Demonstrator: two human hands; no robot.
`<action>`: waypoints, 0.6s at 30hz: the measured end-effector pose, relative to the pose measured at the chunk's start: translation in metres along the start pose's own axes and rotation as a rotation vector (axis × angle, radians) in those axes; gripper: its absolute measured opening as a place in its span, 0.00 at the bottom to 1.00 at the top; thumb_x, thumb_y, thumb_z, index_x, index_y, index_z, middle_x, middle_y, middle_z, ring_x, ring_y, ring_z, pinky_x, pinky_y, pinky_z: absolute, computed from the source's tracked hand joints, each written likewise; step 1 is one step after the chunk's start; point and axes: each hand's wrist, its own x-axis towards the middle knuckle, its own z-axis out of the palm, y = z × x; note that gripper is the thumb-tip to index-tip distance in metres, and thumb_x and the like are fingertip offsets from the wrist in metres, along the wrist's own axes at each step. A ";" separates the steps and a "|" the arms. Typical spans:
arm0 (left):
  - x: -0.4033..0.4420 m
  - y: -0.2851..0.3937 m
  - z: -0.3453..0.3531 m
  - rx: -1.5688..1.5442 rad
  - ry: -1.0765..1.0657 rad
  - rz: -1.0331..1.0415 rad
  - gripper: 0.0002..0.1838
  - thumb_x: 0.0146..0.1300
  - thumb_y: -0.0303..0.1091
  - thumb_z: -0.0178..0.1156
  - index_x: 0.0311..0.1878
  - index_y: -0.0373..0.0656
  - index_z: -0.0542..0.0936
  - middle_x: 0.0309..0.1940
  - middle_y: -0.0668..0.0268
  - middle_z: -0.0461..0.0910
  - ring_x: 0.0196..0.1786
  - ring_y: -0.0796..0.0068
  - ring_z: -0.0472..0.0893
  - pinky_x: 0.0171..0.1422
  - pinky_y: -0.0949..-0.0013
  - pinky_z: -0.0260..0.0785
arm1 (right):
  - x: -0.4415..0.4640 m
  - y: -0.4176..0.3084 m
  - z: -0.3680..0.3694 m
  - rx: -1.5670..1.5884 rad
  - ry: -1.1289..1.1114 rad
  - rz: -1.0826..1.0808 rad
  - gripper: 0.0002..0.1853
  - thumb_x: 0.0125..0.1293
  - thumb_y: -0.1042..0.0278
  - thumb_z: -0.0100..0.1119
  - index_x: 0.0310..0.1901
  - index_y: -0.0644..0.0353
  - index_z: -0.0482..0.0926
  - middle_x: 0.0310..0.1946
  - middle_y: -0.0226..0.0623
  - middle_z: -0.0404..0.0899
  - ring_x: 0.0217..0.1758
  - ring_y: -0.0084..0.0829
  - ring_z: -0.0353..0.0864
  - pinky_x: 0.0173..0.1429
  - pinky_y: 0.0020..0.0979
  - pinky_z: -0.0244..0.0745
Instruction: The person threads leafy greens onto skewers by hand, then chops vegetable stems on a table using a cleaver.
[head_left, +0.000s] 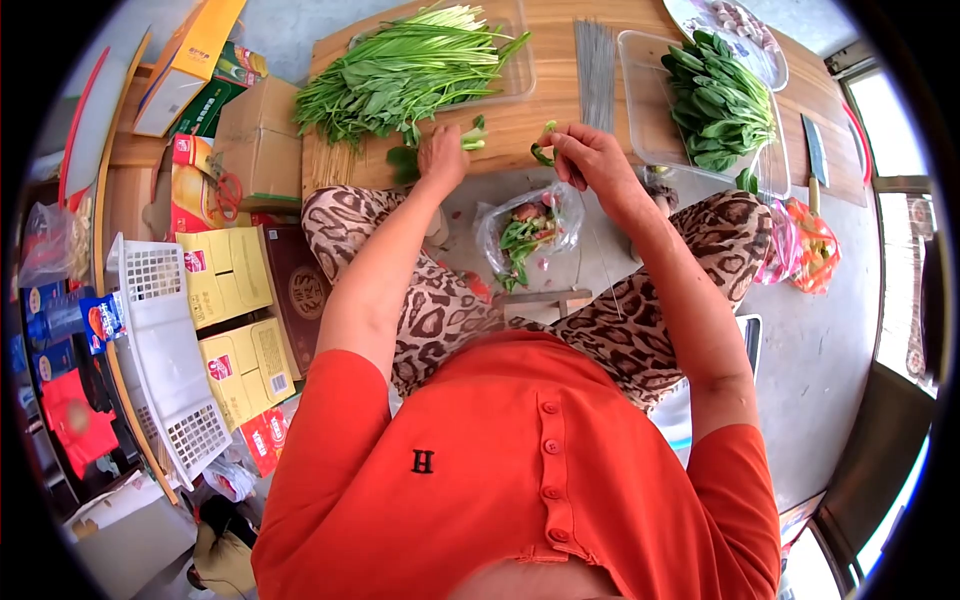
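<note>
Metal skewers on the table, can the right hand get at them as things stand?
Probably yes: the metal skewers lie uncovered just beyond the right hand, though its grip seems taken up by a green vegetable piece.

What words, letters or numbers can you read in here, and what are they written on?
"H": in black on the red shirt.
Too small or blurred to read: the printing on the yellow boxes, the brown box, the tall orange box and the blue packet.

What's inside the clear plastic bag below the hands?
The plastic bag holds green leaves and some reddish-brown scraps. What lies beneath them is covered, so the bottom can't be seen.
</note>
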 end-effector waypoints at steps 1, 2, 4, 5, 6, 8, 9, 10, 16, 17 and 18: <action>0.007 0.003 -0.001 -0.197 -0.124 -0.123 0.14 0.53 0.27 0.60 0.45 0.40 0.75 0.38 0.55 0.79 0.43 0.52 0.77 0.50 0.57 0.69 | 0.000 0.000 -0.001 0.013 0.002 -0.020 0.12 0.71 0.64 0.51 0.40 0.63 0.81 0.15 0.27 0.72 0.17 0.15 0.64 0.22 0.20 0.59; 0.013 0.007 -0.002 -0.393 -0.248 -0.245 0.16 0.53 0.28 0.60 0.47 0.41 0.76 0.37 0.56 0.80 0.41 0.52 0.78 0.46 0.57 0.70 | 0.000 0.000 -0.002 0.013 0.005 -0.020 0.12 0.71 0.64 0.51 0.40 0.63 0.81 0.15 0.27 0.72 0.17 0.15 0.64 0.22 0.20 0.59; 0.020 0.017 -0.020 -0.523 -0.256 -0.307 0.15 0.57 0.29 0.58 0.48 0.40 0.77 0.36 0.60 0.80 0.35 0.63 0.79 0.40 0.63 0.71 | -0.001 -0.002 -0.003 -0.007 0.006 -0.007 0.13 0.73 0.62 0.48 0.42 0.62 0.79 0.17 0.24 0.69 0.18 0.14 0.61 0.23 0.19 0.56; 0.023 0.018 -0.029 -0.956 -0.353 -0.391 0.14 0.58 0.28 0.56 0.49 0.40 0.77 0.35 0.63 0.80 0.34 0.69 0.78 0.39 0.66 0.71 | -0.001 -0.002 -0.004 -0.007 0.010 -0.010 0.13 0.73 0.62 0.48 0.42 0.62 0.79 0.17 0.24 0.69 0.18 0.14 0.61 0.23 0.19 0.56; 0.025 0.020 -0.038 -1.392 -0.448 -0.469 0.14 0.59 0.27 0.55 0.49 0.40 0.76 0.34 0.65 0.79 0.33 0.74 0.77 0.37 0.69 0.71 | -0.001 -0.003 -0.005 -0.004 0.016 -0.016 0.13 0.72 0.62 0.49 0.42 0.62 0.79 0.17 0.24 0.69 0.18 0.14 0.61 0.23 0.19 0.56; 0.023 0.029 -0.068 -1.517 -0.465 -0.485 0.13 0.63 0.27 0.54 0.51 0.39 0.76 0.33 0.67 0.78 0.31 0.79 0.75 0.36 0.75 0.70 | -0.001 -0.004 -0.005 -0.005 0.020 -0.024 0.13 0.72 0.62 0.49 0.42 0.62 0.79 0.17 0.24 0.69 0.18 0.14 0.61 0.23 0.19 0.56; 0.023 0.030 -0.076 -1.617 -0.488 -0.472 0.13 0.65 0.29 0.55 0.52 0.40 0.75 0.33 0.67 0.78 0.31 0.78 0.75 0.35 0.74 0.71 | -0.001 -0.004 -0.005 -0.004 0.020 -0.020 0.13 0.72 0.62 0.49 0.43 0.62 0.79 0.17 0.24 0.70 0.18 0.14 0.61 0.23 0.19 0.56; 0.023 0.031 -0.085 -1.717 -0.512 -0.458 0.14 0.66 0.30 0.55 0.54 0.40 0.75 0.33 0.67 0.78 0.31 0.77 0.75 0.35 0.73 0.71 | -0.001 -0.003 -0.005 -0.002 0.021 -0.015 0.13 0.72 0.62 0.49 0.43 0.62 0.79 0.17 0.24 0.70 0.18 0.14 0.61 0.23 0.19 0.56; 0.020 0.036 -0.126 -1.686 -0.268 -0.189 0.15 0.69 0.33 0.54 0.55 0.36 0.74 0.37 0.61 0.80 0.39 0.71 0.81 0.48 0.65 0.77 | 0.004 0.002 -0.002 0.045 0.025 -0.039 0.12 0.70 0.65 0.51 0.41 0.63 0.81 0.15 0.26 0.72 0.16 0.15 0.64 0.21 0.20 0.57; 0.022 0.032 -0.131 -1.683 -0.194 -0.145 0.15 0.69 0.33 0.53 0.55 0.37 0.73 0.37 0.61 0.80 0.39 0.71 0.81 0.48 0.65 0.77 | 0.003 0.002 -0.002 0.043 0.028 -0.037 0.12 0.70 0.65 0.51 0.41 0.63 0.81 0.15 0.26 0.72 0.16 0.15 0.64 0.21 0.20 0.57; 0.024 0.032 -0.140 -1.677 -0.117 -0.103 0.15 0.69 0.33 0.53 0.56 0.38 0.72 0.38 0.60 0.80 0.39 0.71 0.80 0.49 0.65 0.77 | 0.002 0.001 -0.001 0.030 0.036 -0.035 0.11 0.71 0.65 0.51 0.41 0.63 0.81 0.16 0.26 0.72 0.16 0.15 0.64 0.21 0.20 0.57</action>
